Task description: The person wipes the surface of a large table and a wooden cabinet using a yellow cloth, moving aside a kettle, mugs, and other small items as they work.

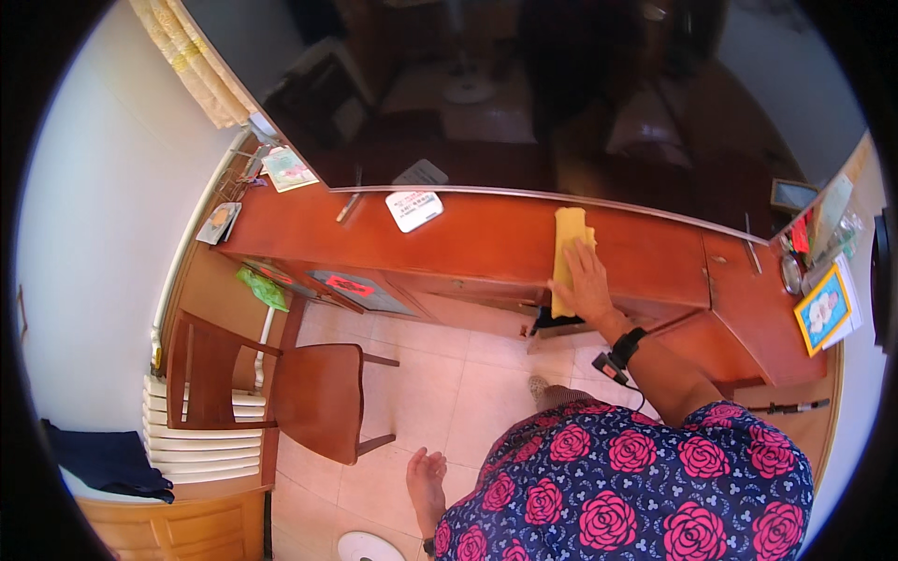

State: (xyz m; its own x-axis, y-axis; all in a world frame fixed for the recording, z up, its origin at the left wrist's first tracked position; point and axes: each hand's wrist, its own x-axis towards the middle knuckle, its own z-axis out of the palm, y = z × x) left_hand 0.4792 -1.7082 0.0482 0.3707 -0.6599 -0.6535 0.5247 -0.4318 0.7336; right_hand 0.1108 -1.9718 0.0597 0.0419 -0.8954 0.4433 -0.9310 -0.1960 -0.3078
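Observation:
My right hand presses with spread fingers on a folded yellow cloth, which lies across the reddish wooden cabinet top and reaches its front edge. A black band with a small cabled device sits on that wrist. Below, my left hand hangs over the tiled floor with bent fingers and nothing in it. Behind the cloth stands a large dark television screen. A white card with writing rests on the cabinet top, left of the cloth.
A wooden chair stands at the left before a white radiator. A yellow-framed picture leans at the cabinet's right end, near a round metal object. A green plastic bag hangs by the left cabinet doors. A white round base is on the floor.

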